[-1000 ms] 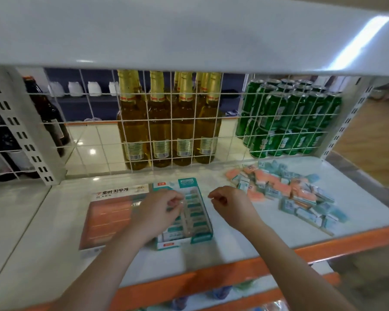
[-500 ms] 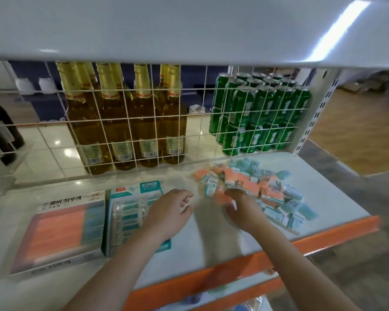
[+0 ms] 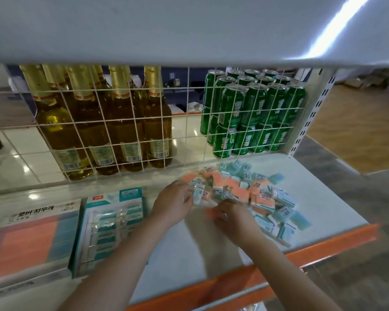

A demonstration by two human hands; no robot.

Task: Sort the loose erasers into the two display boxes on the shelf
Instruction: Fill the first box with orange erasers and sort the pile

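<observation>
The left hand (image 3: 174, 204) curls its fingers around a white-sleeved eraser (image 3: 198, 194) at the near-left edge of the loose eraser pile (image 3: 252, 194). The right hand (image 3: 230, 215) curls over the pile's near edge with a blurred orange eraser (image 3: 210, 213) at its fingertips; whether it grips that piece cannot be told.

Risks:
- Orange and teal erasers lie mixed and overlapping, so a hasty pick may carry the wrong colour to a box.
- Pieces near the shelf's orange front lip (image 3: 323, 245) may be swept off by the right forearm.

The 2 display boxes stand left of the hands: the orange-filled box (image 3: 29, 241) at far left, the teal box (image 3: 108, 227) just beside it. Behind the wire grid (image 3: 184, 140) stand amber bottles (image 3: 121, 122) and green cans (image 3: 252, 115). Nothing lies between the pile and the boxes.
</observation>
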